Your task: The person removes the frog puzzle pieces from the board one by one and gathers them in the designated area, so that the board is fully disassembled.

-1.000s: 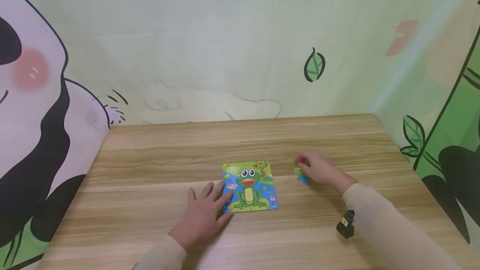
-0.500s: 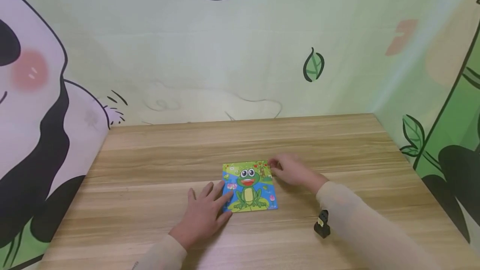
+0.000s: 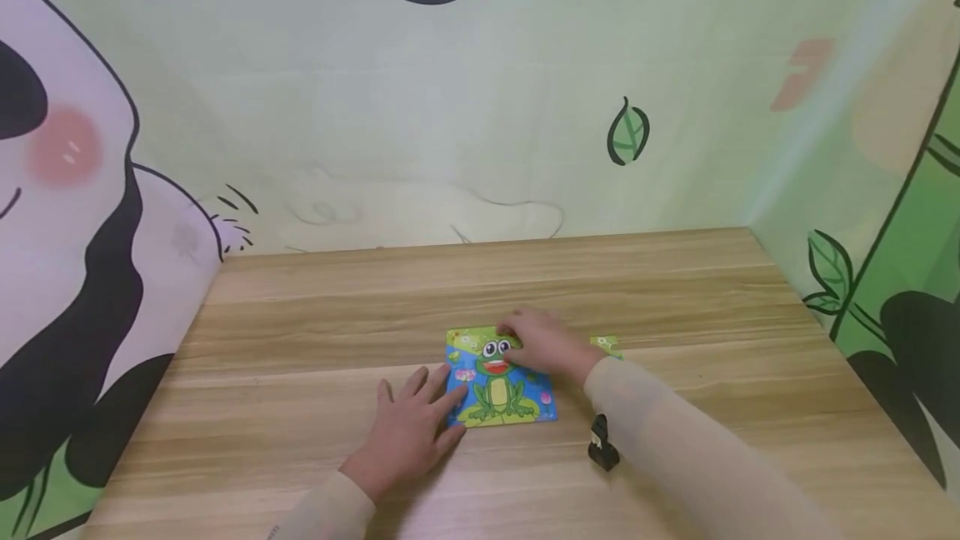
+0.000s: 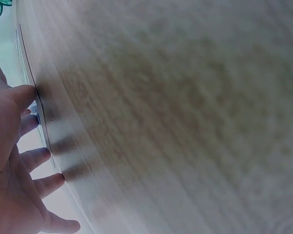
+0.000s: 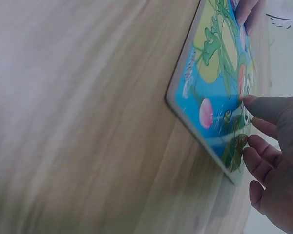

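The left hand (image 3: 408, 432) lies with its fingers spread, the fingertips on the left edge of the frog puzzle (image 3: 497, 394). The right hand (image 3: 551, 344) bends over the puzzle's upper right part, thumb and fingers apart (whether they pinch anything, one cannot tell). The puzzle lies flat between both hands. A green piece (image 3: 602, 342) shows beside the right sleeve (image 3: 660, 415); wooden surface (image 3: 337, 298) stretches from the puzzle to the wall (image 3: 300, 65).
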Action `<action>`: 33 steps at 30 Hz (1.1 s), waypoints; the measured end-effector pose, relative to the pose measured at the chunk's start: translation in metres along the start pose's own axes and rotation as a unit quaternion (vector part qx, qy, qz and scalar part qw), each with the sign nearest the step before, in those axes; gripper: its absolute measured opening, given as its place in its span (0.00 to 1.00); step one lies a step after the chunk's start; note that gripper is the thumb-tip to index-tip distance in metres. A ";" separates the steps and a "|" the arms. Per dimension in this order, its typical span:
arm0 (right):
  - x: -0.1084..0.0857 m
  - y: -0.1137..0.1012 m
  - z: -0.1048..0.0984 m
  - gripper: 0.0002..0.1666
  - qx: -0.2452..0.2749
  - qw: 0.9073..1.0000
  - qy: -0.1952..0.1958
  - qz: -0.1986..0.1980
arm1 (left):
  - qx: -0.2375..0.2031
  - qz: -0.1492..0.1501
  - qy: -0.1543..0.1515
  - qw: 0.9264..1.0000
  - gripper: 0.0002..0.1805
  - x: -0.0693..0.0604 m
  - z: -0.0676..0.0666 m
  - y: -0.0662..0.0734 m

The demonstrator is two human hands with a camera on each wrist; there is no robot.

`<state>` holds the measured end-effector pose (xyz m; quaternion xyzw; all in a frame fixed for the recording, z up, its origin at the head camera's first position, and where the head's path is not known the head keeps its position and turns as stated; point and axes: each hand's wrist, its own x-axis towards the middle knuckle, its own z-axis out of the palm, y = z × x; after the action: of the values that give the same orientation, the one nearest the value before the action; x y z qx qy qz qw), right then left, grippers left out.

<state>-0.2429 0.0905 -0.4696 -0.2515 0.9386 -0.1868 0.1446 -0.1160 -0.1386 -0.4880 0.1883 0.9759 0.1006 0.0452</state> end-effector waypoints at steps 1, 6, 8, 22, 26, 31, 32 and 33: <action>0.002 -0.002 0.000 0.25 -0.002 1.000 -0.003 -0.001 | -0.001 0.001 0.001 1.000 0.30 0.000 0.000 0.000; 0.008 -0.007 0.000 0.26 -0.011 1.000 -0.014 -0.010 | -0.006 0.003 0.006 1.000 0.29 0.000 -0.001 0.001; 0.010 -0.009 0.001 0.26 -0.013 1.000 -0.016 -0.015 | -0.006 0.005 0.009 1.000 0.29 -0.001 -0.002 0.002; 0.015 -0.022 0.003 0.20 -0.004 0.999 -0.038 -0.001 | -0.003 0.005 0.018 1.000 0.28 -0.001 0.000 0.000; 0.019 -0.021 0.006 0.19 0.000 0.999 -0.043 0.011 | 0.000 0.003 0.011 1.000 0.29 -0.001 -0.001 0.001; 0.018 -0.019 0.007 0.17 0.009 0.999 -0.039 0.009 | -0.002 0.000 0.006 1.000 0.29 -0.001 -0.001 0.002; 0.017 -0.019 0.007 0.16 0.014 0.999 -0.036 0.006 | -0.001 0.000 0.006 1.000 0.29 -0.001 -0.001 0.002; 0.017 -0.018 0.007 0.15 0.018 0.999 -0.032 0.000 | -0.001 0.000 0.007 1.000 0.29 -0.002 -0.001 0.002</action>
<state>-0.2468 0.0652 -0.4715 -0.2542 0.9301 -0.1958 0.1789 -0.1139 -0.1374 -0.4865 0.1876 0.9760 0.1031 0.0390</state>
